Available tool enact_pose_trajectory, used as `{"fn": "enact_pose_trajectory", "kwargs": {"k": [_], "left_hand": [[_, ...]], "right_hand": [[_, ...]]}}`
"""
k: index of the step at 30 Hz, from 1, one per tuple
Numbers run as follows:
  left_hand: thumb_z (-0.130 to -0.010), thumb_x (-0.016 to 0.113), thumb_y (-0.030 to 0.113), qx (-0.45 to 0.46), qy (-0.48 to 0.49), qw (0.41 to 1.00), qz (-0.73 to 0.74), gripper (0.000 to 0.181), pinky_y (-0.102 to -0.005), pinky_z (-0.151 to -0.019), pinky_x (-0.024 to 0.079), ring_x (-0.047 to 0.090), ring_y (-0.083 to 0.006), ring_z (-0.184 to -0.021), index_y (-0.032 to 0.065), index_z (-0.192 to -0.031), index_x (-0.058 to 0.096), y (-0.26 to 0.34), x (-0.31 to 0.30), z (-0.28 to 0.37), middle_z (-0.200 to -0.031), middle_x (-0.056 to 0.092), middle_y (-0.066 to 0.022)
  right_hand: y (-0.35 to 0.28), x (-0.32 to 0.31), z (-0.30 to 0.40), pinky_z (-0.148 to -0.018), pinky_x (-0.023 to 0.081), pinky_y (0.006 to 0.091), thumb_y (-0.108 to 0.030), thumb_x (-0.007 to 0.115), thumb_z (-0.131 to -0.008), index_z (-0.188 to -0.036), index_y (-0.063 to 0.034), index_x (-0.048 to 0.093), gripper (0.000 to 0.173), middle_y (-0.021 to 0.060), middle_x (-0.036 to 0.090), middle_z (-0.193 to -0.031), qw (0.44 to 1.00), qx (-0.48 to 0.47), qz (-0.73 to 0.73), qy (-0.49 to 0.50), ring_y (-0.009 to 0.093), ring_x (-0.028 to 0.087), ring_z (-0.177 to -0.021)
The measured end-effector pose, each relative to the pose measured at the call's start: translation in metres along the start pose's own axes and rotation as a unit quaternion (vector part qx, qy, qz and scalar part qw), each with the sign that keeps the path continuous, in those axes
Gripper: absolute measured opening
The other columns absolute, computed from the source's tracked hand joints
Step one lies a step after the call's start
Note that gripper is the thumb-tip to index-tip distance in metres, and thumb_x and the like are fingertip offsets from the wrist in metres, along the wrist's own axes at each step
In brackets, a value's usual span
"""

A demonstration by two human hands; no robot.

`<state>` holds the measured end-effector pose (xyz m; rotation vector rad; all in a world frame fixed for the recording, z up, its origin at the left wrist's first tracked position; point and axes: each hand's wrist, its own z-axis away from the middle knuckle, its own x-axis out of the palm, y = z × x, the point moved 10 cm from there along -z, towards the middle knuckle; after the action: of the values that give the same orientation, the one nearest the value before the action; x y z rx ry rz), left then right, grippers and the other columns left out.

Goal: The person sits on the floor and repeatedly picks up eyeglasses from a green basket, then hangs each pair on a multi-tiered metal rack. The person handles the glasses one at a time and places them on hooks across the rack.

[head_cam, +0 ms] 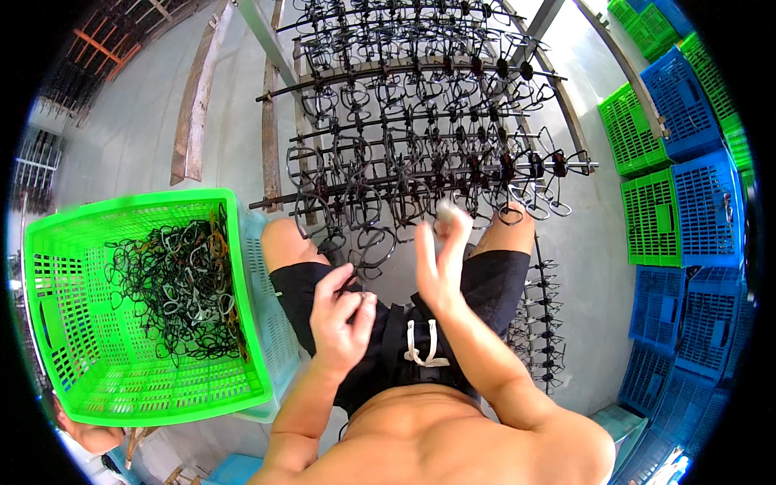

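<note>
My left hand [342, 321] is in front of my lap, thumb and fingers pinched on a thin dark looped frame [373, 248], which looks like wire or plastic. My right hand [441, 260] is raised at the near edge of a rack of looped frames [418, 121]. Its fingertips are blurred, so whether they hold anything cannot be made out. Rows of dark loops hang from the rack's rods, and a few at the near right look paler. To my left, a green plastic basket [148, 409] contains a tangled heap of similar dark loops [182, 285].
Green crates [652, 215] and blue crates [706, 209] are stacked along the right. Wooden rails [197, 115] and a metal post [267, 42] flank the rack. Another loaded rod [545, 327] is beside my right knee. Part of another person [94, 433] shows behind the basket.
</note>
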<state>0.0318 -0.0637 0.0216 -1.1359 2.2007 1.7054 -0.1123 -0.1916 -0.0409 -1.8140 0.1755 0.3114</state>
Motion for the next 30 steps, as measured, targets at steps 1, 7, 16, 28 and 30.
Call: {"fn": "enact_pose_trajectory", "kwargs": {"k": [1, 7, 16, 28, 30], "left_hand": [[-0.077, 0.067, 0.003, -0.026, -0.013, 0.999, -0.029, 0.012, -0.0338, -0.076, 0.050, 0.059, -0.0295, -0.094, -0.0027, -0.077, 0.057, 0.005, 0.011, 0.000, -0.116, 0.052, -0.0213], [-0.067, 0.069, -0.003, 0.109, -0.093, 0.982, 0.126, 0.063, -0.0475, -0.102, 0.031, 0.040, -0.0407, -0.121, 0.0028, -0.119, 0.035, 0.037, 0.073, -0.001, -0.132, 0.035, -0.0279], [-0.083, 0.054, -0.001, -0.128, 0.135, 0.959, 0.215, 0.039, -0.0337, -0.090, 0.045, 0.048, -0.0204, -0.108, 0.0013, -0.119, 0.039, -0.059, -0.019, 0.008, -0.117, 0.047, -0.0125], [-0.081, 0.060, 0.011, -0.278, 0.489, 0.823, -0.080, 0.025, -0.0296, -0.078, 0.044, 0.053, -0.0173, -0.086, 0.0016, -0.103, 0.052, -0.229, -0.309, 0.113, -0.095, 0.056, -0.0075], [-0.079, 0.060, 0.015, -0.324, 0.493, 0.789, -0.171, 0.024, -0.0316, -0.079, 0.045, 0.056, -0.0203, -0.083, 0.0014, -0.099, 0.056, -0.282, -0.366, 0.146, -0.090, 0.059, -0.0097]], "right_hand": [[-0.004, 0.001, 0.022, -0.094, 0.035, 0.0327, -0.015, 0.053, -0.091, -0.128, 0.0000, 0.032, 0.045, 0.0132, 0.043, -0.119, 0.994, 0.037, -0.078, -0.072, 0.019, 0.041, -0.106], [-0.009, -0.001, 0.042, -0.088, 0.045, 0.0302, -0.006, 0.046, -0.093, -0.129, 0.0003, 0.034, 0.038, 0.0133, 0.055, -0.113, 0.919, 0.193, -0.340, -0.041, 0.017, 0.054, -0.102], [0.035, -0.031, -0.074, -0.045, 0.047, 0.0248, -0.004, 0.051, -0.090, -0.141, -0.0003, 0.020, 0.060, 0.0096, 0.057, -0.087, 0.942, 0.165, -0.290, -0.036, 0.010, 0.051, -0.054], [0.052, -0.039, -0.089, -0.033, 0.036, 0.0204, -0.024, 0.061, -0.087, -0.128, -0.0027, 0.040, 0.051, 0.0101, 0.063, -0.074, 0.985, 0.157, -0.071, 0.027, 0.010, 0.051, -0.042], [0.050, -0.027, -0.086, -0.032, 0.033, 0.0200, -0.025, 0.061, -0.088, -0.127, -0.0032, 0.041, 0.049, 0.0109, 0.064, -0.077, 0.980, 0.152, -0.127, 0.013, 0.010, 0.049, -0.040]]}}
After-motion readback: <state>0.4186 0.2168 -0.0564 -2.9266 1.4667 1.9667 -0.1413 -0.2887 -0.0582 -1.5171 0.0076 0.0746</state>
